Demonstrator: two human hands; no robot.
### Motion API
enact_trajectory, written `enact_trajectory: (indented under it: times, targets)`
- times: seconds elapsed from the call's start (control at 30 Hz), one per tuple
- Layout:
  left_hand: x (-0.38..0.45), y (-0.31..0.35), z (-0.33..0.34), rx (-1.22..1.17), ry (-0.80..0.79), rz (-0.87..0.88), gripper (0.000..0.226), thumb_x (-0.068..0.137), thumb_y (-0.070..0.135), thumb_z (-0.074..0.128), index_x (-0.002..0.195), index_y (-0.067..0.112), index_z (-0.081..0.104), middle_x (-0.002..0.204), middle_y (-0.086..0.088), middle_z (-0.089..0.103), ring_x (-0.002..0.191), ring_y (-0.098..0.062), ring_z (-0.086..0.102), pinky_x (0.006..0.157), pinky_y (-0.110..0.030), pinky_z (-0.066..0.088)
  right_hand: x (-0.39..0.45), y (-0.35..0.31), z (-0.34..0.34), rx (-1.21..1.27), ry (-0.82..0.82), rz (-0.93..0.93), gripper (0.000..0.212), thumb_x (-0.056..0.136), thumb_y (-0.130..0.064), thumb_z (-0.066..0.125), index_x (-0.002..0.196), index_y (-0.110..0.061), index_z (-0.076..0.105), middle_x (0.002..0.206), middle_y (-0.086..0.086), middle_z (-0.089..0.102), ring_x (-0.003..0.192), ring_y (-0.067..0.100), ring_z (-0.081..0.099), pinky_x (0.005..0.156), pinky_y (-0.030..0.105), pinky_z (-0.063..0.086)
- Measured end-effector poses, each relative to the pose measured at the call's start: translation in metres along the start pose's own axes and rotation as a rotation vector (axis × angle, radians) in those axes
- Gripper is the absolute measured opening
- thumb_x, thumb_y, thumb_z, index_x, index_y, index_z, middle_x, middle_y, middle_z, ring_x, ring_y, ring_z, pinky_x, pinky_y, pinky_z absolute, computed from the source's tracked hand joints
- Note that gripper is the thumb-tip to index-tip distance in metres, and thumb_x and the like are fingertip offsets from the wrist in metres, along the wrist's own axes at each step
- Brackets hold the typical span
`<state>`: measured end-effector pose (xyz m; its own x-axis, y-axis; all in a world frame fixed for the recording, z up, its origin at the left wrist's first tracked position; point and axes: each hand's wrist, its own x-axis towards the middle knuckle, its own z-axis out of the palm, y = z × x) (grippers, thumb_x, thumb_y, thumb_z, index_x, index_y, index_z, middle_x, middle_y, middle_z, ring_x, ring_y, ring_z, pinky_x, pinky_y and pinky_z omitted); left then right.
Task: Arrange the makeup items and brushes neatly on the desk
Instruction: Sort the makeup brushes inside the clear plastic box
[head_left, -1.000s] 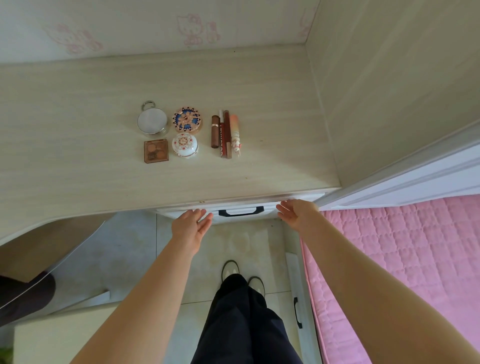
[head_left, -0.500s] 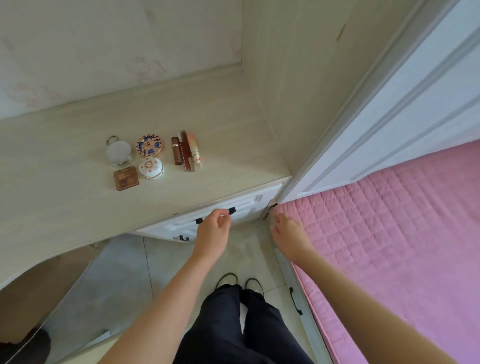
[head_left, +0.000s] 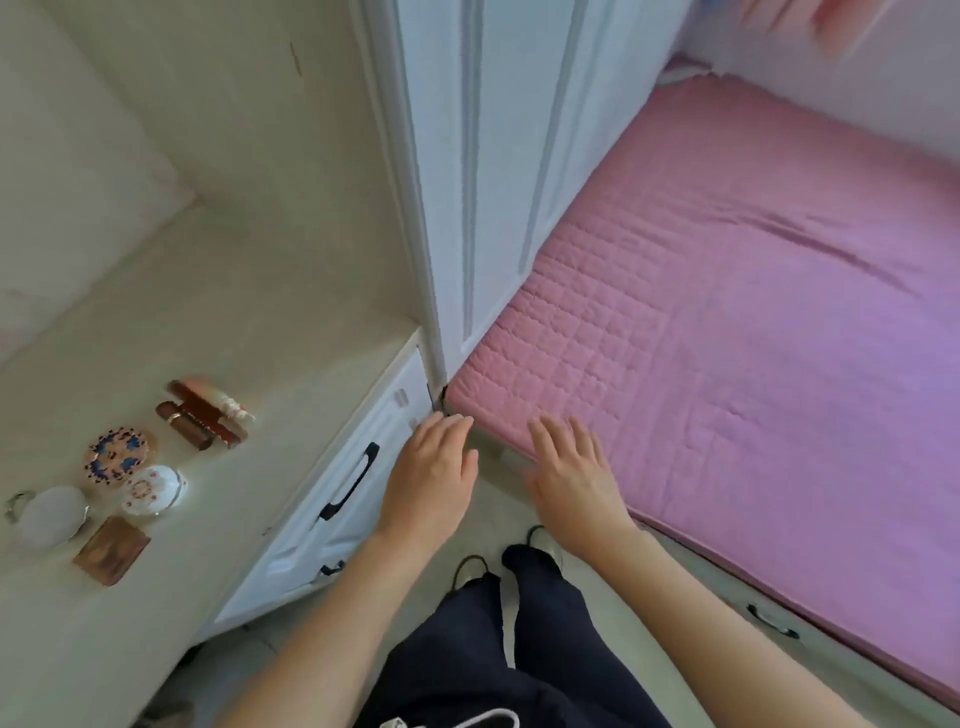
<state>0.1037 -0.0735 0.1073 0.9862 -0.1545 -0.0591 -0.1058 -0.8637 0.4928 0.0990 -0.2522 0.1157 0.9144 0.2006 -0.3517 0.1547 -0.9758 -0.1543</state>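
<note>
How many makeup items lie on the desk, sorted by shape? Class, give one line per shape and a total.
Round cases: 3, the clear-lidded compact, the blue-patterned compact and the white floral compact.
Square cases: 1, the brown palette.
Stick-shaped items: about 4, in the bundle of tubes; blur makes this count uncertain.
Total: about 8.

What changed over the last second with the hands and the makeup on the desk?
The view swung right, toward the pink bed. Both hands left the drawer front: the left hand now hangs open in front of the drawers, the right hand open by the bed's edge, neither holding anything. The makeup items stayed grouped on the desk, in the same arrangement.
</note>
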Motion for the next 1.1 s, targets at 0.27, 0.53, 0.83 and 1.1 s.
enact_trajectory:
  times: [0.27,0.53,0.83,1.1]
  targets:
    - [-0.004,0.071,0.023,0.165,-0.162,0.381,0.056,0.096,0.030,0.049,0.147,0.012,0.032,0.154,-0.007,0.031,0.146,-0.026,0.015,0.119,-0.044,0.013,-0.079,0.037,0.008,0.138,0.084,0.381,0.066,0.099,-0.043,0.034,0.151,-0.014,0.004,0.159,0.011,0.008,0.145,0.039,-0.003,0.118,0.050,0.007]
    - [-0.023,0.151,0.065,0.250,-0.291,0.619,0.063,0.094,0.036,0.051,0.148,0.013,0.029,0.156,-0.006,0.025,0.147,-0.029,0.010,0.119,-0.045,0.009,-0.164,0.090,0.030,0.259,0.169,0.641,0.068,0.100,-0.045,0.031,0.152,-0.011,0.004,0.159,0.011,0.010,0.146,0.035,-0.004,0.120,0.046,0.004]
    - [-0.084,0.278,0.136,0.255,-0.441,0.884,0.056,0.097,0.029,0.050,0.147,0.012,0.032,0.155,-0.006,0.029,0.147,-0.027,0.011,0.119,-0.045,0.015,-0.294,0.166,0.066,0.344,0.240,0.898,0.068,0.100,-0.042,0.033,0.151,-0.009,0.003,0.159,0.012,0.009,0.146,0.037,-0.002,0.118,0.046,0.003]
    - [-0.168,0.396,0.213,0.242,-0.556,1.115,0.053,0.094,0.022,0.051,0.144,0.012,0.037,0.151,-0.005,0.035,0.146,-0.028,0.017,0.118,-0.043,0.019,-0.413,0.230,0.095,0.420,0.300,1.116,0.066,0.100,-0.041,0.035,0.151,-0.009,0.009,0.158,0.012,0.014,0.146,0.035,0.000,0.119,0.046,0.011]
